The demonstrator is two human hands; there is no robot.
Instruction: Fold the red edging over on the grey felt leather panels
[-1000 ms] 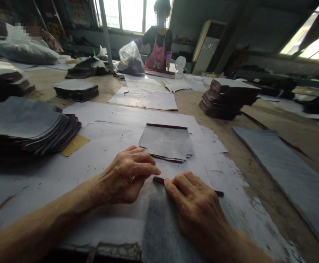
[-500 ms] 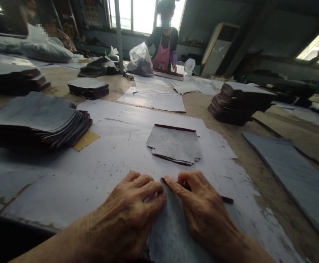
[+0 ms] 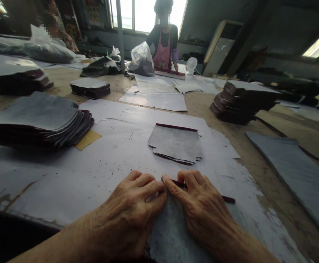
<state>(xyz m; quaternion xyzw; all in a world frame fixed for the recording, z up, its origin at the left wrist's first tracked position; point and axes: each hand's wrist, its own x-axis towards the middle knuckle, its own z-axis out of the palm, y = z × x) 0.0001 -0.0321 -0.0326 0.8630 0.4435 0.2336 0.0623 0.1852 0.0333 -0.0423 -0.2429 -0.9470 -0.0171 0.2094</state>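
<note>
A grey-backed sheet with a dark red folded edge lies at the table's near side, partly covered by my hands. My left hand is closed, its thumb and fingers pinching the sheet's upper left corner. Along the folded edge, my right hand bends its fingers and presses its index fingertip down near the same corner. The fold's dark red end shows beyond the right knuckles. Just past both hands, a few similar grey pieces lie in a small pile, the top one with a dark red strip along its far edge.
White paper covers the work surface. Stacks of grey-backed pieces stand at left and right. A long grey strip lies at the right. Across the table stands a person in a pink apron, beside a plastic bag.
My right index finger has straightened slightly and shifted, so more of the dark red fold shows beside it. The left hand is nearly unmoved. The whole view has shifted slightly.
</note>
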